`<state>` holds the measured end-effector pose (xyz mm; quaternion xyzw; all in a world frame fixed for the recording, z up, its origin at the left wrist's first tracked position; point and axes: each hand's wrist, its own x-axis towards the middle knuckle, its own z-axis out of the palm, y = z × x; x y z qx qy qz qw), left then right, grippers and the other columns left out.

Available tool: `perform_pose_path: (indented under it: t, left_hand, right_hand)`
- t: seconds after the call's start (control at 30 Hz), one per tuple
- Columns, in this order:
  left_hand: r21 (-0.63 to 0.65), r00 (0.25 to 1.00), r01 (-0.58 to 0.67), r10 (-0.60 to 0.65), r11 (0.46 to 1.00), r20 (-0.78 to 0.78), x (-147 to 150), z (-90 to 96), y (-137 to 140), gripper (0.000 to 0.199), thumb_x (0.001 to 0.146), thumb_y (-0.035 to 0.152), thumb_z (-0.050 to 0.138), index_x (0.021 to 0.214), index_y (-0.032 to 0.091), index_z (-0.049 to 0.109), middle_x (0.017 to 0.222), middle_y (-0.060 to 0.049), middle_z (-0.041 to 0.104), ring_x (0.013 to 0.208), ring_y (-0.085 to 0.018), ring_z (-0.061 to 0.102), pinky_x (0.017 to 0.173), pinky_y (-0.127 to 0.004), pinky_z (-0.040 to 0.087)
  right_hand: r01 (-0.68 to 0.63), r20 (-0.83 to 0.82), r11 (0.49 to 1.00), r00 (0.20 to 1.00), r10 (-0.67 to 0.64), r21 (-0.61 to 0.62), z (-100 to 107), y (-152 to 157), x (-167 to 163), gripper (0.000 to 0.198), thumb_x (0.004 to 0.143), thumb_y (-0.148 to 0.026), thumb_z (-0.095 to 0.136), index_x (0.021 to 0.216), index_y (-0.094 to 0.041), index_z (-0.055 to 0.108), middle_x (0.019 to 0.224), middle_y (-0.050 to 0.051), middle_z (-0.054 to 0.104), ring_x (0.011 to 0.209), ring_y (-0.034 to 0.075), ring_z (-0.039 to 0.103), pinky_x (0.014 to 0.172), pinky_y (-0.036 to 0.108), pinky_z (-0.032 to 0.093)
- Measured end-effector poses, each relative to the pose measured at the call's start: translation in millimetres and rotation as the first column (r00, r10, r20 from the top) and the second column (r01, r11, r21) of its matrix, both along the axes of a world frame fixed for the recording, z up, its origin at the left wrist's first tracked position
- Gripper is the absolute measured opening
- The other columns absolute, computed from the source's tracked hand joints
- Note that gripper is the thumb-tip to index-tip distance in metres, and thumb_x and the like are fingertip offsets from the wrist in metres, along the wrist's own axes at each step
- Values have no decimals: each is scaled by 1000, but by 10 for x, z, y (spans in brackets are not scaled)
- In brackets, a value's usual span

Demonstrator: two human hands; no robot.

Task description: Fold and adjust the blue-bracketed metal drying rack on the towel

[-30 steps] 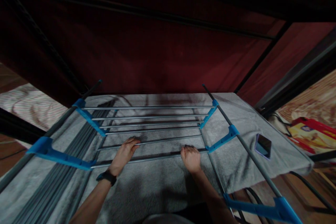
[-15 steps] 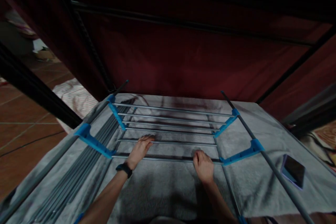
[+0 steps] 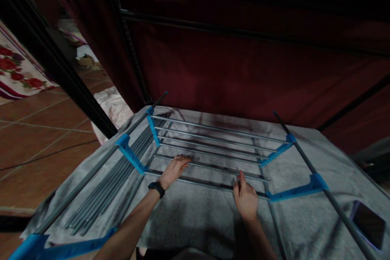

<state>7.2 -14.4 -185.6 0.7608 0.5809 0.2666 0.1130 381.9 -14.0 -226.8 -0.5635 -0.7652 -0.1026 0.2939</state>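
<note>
Lying on the gray blanket (image 3: 195,211), the rack (image 3: 304,159) spans left to right, blue brackets (image 3: 298,191) carrying its near bar (image 3: 210,184). The left hand (image 3: 175,168) drapes half-curled over the second bar (image 3: 213,167); the right hand (image 3: 245,200), earlier fisted at the near bar, now extends its index finger farther. Neither grip is certain.

Rack rods (image 3: 201,183) smooth metal w/ dull sheen, brackets (image 3: 295,192) matt plast (smooth too), blanket (image 3: 189,215) fuzzy cloth.
</note>
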Motion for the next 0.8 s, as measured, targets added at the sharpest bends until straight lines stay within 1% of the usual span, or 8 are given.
perform_pose_path:
  t: [0.07,0.17,0.3,0.47,0.63,0.8]
  left_hand:
    - [-12,1000,13,-13,1000,-1,0,7,12,24,102,26,55,116,23,74,114,-8,77,112,-24,69,106,-41,51]
    - [-20,1000,15,-15,1000,2,0,5,25,24,101,27,57,116,23,75,113,-8,77,112,-24,69,107,-41,51]
    - [-32,999,4,-2,999,42,2,-15,30,22,100,26,59,115,23,75,114,-8,77,112,-24,69,108,-42,51]
    - [-40,996,-30,33,999,81,9,-22,18,21,97,22,61,111,23,75,114,-9,77,114,-24,69,109,-42,52]
    - [-38,999,-34,36,999,37,18,21,5,21,97,22,61,112,23,75,116,-8,77,116,-25,68,108,-41,52]
    - [-30,999,-32,32,999,-15,1,41,13,24,100,26,55,112,23,76,113,-8,78,113,-25,70,107,-43,52]
  right_hand:
    - [-12,22,1000,1000,12,11,3,0,1,50,109,-33,36,151,-12,50,96,14,79,81,25,72,84,40,52]
    - [-36,23,999,999,36,15,12,-1,1,46,109,-33,37,146,-12,55,99,14,79,85,25,73,84,39,51]
    - [-40,8,999,999,39,8,26,-5,-2,47,109,-34,36,146,-13,56,100,14,79,85,25,73,83,39,50]
    - [-33,44,999,999,32,11,43,-16,-8,47,109,-32,35,146,-12,55,100,13,79,85,24,72,84,39,49]
    - [-20,54,1000,998,21,-8,65,-20,-16,46,108,-30,37,145,-12,56,95,12,78,83,24,71,82,37,48]
    - [-1,52,999,999,3,-37,119,-33,-63,43,106,-25,39,141,-12,60,103,11,78,89,22,70,87,36,46]
